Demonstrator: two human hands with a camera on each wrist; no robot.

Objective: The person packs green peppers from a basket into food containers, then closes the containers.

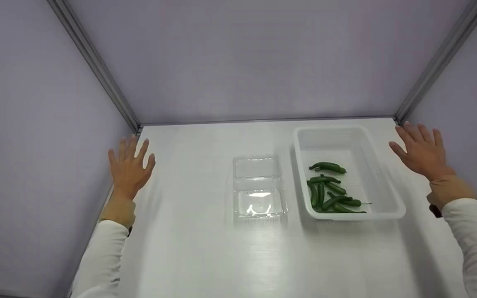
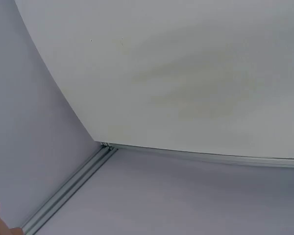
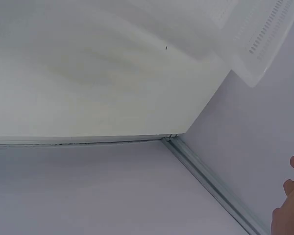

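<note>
Both hands spread flat, holding nothing, over white table.
Near centre: clear clamshell box, lid open; just right, white basket with green peppers. Left hand far left, right hand beyond basket, fingers splayed.

Bare tabletop lies open left of and in front of the clear clamshell box. Just right of that box the white basket of green chillies blocks passage, leaving a narrow strip along the right wall.
</note>
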